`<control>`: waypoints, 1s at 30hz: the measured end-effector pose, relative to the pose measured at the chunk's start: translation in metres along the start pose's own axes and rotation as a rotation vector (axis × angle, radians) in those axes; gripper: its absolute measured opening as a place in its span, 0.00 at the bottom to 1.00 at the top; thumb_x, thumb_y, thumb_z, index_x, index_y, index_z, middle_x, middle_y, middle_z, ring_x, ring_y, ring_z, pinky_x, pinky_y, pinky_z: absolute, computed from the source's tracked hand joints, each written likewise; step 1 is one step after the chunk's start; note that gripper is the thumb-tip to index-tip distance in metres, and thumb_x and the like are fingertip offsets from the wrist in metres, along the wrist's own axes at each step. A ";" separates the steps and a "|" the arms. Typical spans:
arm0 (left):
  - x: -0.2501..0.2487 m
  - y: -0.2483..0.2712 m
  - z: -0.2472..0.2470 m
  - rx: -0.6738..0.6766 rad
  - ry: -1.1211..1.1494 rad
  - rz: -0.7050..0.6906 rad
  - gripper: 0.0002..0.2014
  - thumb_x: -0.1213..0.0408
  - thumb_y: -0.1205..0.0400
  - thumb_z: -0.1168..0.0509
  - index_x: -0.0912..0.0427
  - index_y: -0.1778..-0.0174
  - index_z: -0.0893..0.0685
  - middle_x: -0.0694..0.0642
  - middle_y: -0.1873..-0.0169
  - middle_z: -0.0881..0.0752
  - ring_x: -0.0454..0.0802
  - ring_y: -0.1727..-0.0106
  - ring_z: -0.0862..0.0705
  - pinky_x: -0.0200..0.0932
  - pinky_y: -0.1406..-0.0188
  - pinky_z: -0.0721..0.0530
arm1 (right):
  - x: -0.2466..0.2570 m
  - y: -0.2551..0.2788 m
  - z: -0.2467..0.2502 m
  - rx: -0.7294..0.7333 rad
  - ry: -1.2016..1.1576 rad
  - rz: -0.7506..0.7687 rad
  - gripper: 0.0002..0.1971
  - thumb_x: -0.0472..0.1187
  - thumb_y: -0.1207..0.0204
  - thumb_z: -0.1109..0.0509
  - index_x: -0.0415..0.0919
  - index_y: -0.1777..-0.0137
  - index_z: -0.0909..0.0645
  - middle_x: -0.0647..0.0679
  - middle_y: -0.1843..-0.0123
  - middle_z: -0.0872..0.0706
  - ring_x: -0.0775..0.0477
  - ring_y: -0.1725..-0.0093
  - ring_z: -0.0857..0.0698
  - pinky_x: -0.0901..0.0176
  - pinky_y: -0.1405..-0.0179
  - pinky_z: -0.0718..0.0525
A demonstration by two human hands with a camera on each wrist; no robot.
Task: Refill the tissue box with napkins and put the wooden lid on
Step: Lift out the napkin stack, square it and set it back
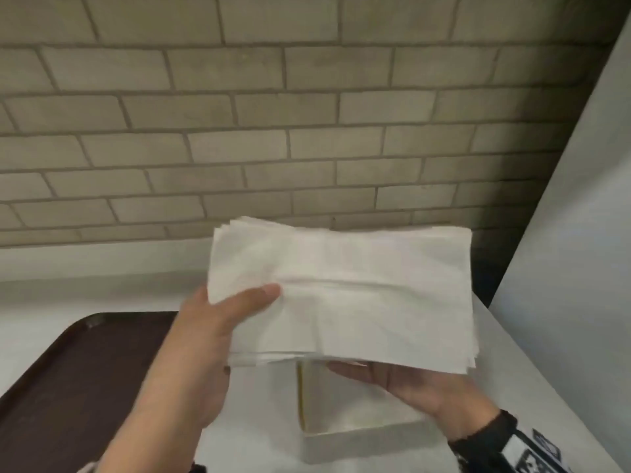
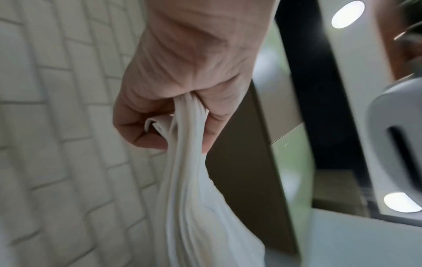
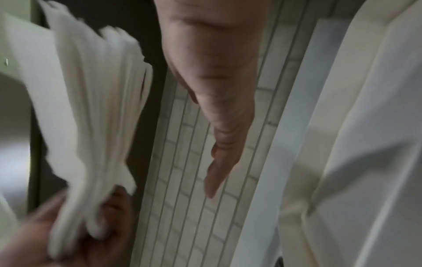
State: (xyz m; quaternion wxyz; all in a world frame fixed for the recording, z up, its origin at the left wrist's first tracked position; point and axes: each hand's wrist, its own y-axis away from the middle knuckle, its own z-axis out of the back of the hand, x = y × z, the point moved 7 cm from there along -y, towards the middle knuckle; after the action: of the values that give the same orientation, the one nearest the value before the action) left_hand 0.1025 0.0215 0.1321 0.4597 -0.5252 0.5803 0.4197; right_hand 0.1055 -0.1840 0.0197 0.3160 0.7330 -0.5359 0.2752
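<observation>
- Behind your work, a beige brick-pattern tile wall [image 1: 239,131] fills the upper head view; a pale slanted panel [image 1: 580,233] closes off the right side.
- You stand at a white countertop [image 1: 85,295]. A dark brown plastic tray [image 1: 68,387] lies on it at lower left, partly behind your left forearm.
- The thick stack of white paper napkins [image 1: 341,295] is held in the air, above the open white tissue box [image 1: 341,435] on the counter. The stack hides most of the box mouth; only the near wall and a yellowish inner edge show.
- Your left hand [image 1: 218,332] is clamped on the stack's left end, thumb on top, fingers beneath.
- Your right hand [image 1: 409,384] lies flat and palm-up under the stack's near right edge, fingers straight; whether it touches the paper, you cannot tell from the head view.
- Left wrist view adds: the napkin layers bunch edge-on between your thumb and curled fingers [image 2: 217,115].
- Right wrist view adds: a gap between the right hand's straight fingers [image 3: 219,144] and the fanned napkin edges; motion blur softens it.
- A black patterned wrist strap [image 1: 512,448] sits on your right wrist.
</observation>
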 end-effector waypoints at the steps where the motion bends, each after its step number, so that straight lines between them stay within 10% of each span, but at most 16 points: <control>1: 0.025 -0.005 -0.013 0.000 -0.010 0.073 0.26 0.71 0.40 0.25 0.62 0.43 0.14 0.59 0.52 0.08 0.57 0.53 0.08 0.47 0.56 0.12 | 0.011 0.010 0.012 -0.101 -0.002 -0.003 0.35 0.49 0.34 0.20 0.38 0.29 0.25 0.35 0.35 0.16 0.28 0.38 0.17 0.26 0.38 0.22; 5: 0.117 -0.010 -0.030 -0.033 -0.087 0.342 0.20 0.69 0.28 0.27 0.56 0.39 0.16 0.56 0.51 0.08 0.57 0.49 0.11 0.53 0.46 0.16 | 0.036 0.029 0.059 -0.307 0.097 -0.069 0.32 0.64 0.28 0.41 0.34 0.56 0.10 0.34 0.57 0.09 0.35 0.63 0.09 0.50 0.67 0.10; 10: 0.134 -0.008 -0.037 -0.164 -0.523 0.282 0.20 0.54 0.20 0.34 0.52 0.33 0.27 0.49 0.46 0.16 0.51 0.47 0.18 0.46 0.51 0.22 | 0.037 0.030 0.080 -0.413 0.652 -0.144 0.27 0.38 0.40 0.22 0.36 0.38 0.20 0.41 0.51 0.10 0.42 0.55 0.12 0.54 0.59 0.15; 23: 0.123 -0.014 -0.037 -0.012 -1.498 0.017 0.29 0.60 0.16 0.44 0.47 0.21 0.47 0.47 0.55 0.18 0.46 0.47 0.14 0.38 0.51 0.21 | 0.043 0.004 0.072 -0.373 1.499 -0.068 0.37 0.38 0.21 0.32 0.53 0.19 0.49 0.40 0.23 0.29 0.44 0.26 0.26 0.64 0.33 0.29; 30: 0.118 -0.017 -0.061 0.088 -1.757 -0.034 0.40 0.68 0.22 0.37 0.53 0.17 0.50 0.53 0.27 0.32 0.52 0.34 0.24 0.42 0.42 0.23 | 0.060 0.011 0.058 -0.362 1.660 0.089 0.39 0.42 0.22 0.31 0.56 0.19 0.52 0.49 0.27 0.25 0.51 0.31 0.23 0.68 0.34 0.29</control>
State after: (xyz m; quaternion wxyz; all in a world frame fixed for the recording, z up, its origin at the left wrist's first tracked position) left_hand 0.1106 -0.0657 0.0310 0.7660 -0.0025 0.0246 0.6424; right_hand 0.1150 -0.2677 0.0283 0.7079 0.2098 -0.1944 0.6458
